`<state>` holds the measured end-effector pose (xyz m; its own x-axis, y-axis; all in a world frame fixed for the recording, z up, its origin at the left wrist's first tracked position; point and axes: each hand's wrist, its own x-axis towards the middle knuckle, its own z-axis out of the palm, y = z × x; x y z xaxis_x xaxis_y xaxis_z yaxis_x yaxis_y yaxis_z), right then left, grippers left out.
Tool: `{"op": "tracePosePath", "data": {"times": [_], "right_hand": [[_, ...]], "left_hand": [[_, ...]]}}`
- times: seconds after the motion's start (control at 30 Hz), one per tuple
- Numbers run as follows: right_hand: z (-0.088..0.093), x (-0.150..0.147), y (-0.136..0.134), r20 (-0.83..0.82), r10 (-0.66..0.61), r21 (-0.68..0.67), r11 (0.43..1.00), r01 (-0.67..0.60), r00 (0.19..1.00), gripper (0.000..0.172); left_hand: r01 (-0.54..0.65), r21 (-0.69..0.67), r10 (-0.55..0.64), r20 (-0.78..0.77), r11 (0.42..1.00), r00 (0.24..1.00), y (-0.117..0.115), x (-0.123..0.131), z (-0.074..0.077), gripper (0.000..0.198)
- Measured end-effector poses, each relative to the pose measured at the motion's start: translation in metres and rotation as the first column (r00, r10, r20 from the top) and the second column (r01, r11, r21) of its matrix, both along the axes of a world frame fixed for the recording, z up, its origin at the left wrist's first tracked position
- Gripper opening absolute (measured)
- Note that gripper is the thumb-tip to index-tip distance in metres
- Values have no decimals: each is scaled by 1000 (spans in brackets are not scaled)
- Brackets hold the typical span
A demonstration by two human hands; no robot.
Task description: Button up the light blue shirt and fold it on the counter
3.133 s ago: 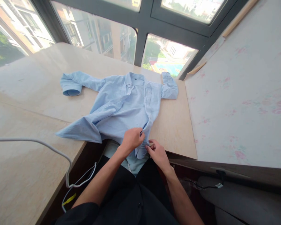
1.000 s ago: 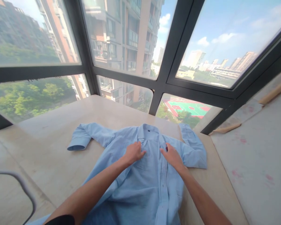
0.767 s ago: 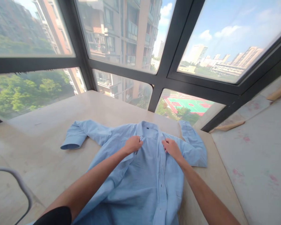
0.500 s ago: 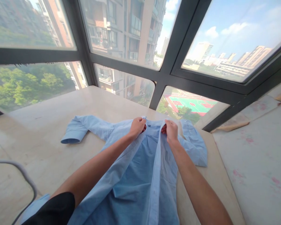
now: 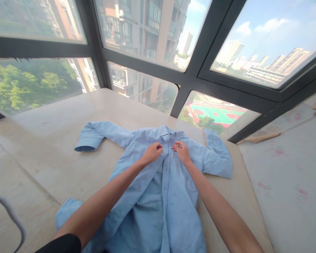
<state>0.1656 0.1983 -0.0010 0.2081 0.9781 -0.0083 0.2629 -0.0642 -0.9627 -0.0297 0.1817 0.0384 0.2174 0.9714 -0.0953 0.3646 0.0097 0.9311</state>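
A light blue button-up shirt (image 5: 183,207) lies front side up, with its collar (image 5: 163,132) at the far end. Its two front panels meet near the collar and spread apart lower down, showing the inside of the back. Just below the collar on the left, my left hand (image 5: 152,152) is closed, its fingertips pinched on the shirt front near the edge. My right hand (image 5: 182,151) rests close to the button strip on the other side, fingers loosely bent and apart, with no cloth visible between them. Both rolled sleeves (image 5: 88,138) stretch outward.
The shirt lies on a pale stone-like ledge (image 5: 42,154) below dark-framed windows (image 5: 192,75). A grey cable (image 5: 12,214) curves at the left edge. A flower-patterned wall (image 5: 289,175) borders the right side.
Both hands have moved from the held-up collar edges down toward me. The front panels have come together at the top, and the collar now lies folded. My right hand has loosened.
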Motion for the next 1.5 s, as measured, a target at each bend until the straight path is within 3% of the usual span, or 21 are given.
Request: {"op": "tracePosePath", "data": {"times": [0.13, 0.27, 0.4, 0.53, 0.77, 0.9, 1.03, 1.17, 1.33, 1.4, 1.43, 1.5], "right_hand": [[1, -8, -30, 97, 51, 62, 996, -57, 994, 24], [10, -20, -71, 252, 149, 102, 978, -179, 956, 28], [24, -28, -121, 313, 224, 75, 963, -259, 923, 33], [40, -34, -180, 368, 281, 59, 944, -323, 887, 33], [59, -47, -281, 460, 312, 61, 923, -380, 831, 31], [61, -51, -321, 418, 273, -122, 962, -245, 866, 38], [64, -52, -345, 365, 312, -324, 926, -195, 877, 32], [67, -57, -357, 420, 354, -420, 892, -166, 836, 24], [60, -69, -356, 497, 331, -425, 899, -107, 802, 17], [58, -73, -353, 465, 304, -394, 912, -114, 831, 16], [57, -75, -352, 419, 288, -378, 918, -122, 861, 16], [60, -75, -350, 267, 234, -340, 930, -136, 935, 16]], "left_hand": [[104, 125, -74, -227, 987, 971, -34, -20, 19, 11], [175, 50, -133, -455, 983, 881, -72, -49, 34, 25], [111, -18, -102, -559, 994, 823, -107, -84, 42, 31], [40, 6, -27, -655, 999, 755, -143, -117, 46, 40], [-63, -28, 8, -856, 998, 517, -188, -156, 41, 56], [-131, -39, 43, -823, 991, 567, -198, -180, 29, 63], [-111, -93, -1, -769, 989, 639, -204, -198, 29, 36], [-21, 49, 51, -750, 999, 659, -211, -196, 42, 25], [87, 133, -3, -532, 987, 847, -238, -149, 61, 28], [179, 86, -126, -429, 980, 894, -257, -121, 65, 29], [284, 31, -255, -354, 958, 900, -267, -109, 67, 30], [547, -114, -558, -170, 830, 812, -284, -90, 69, 30]]}}
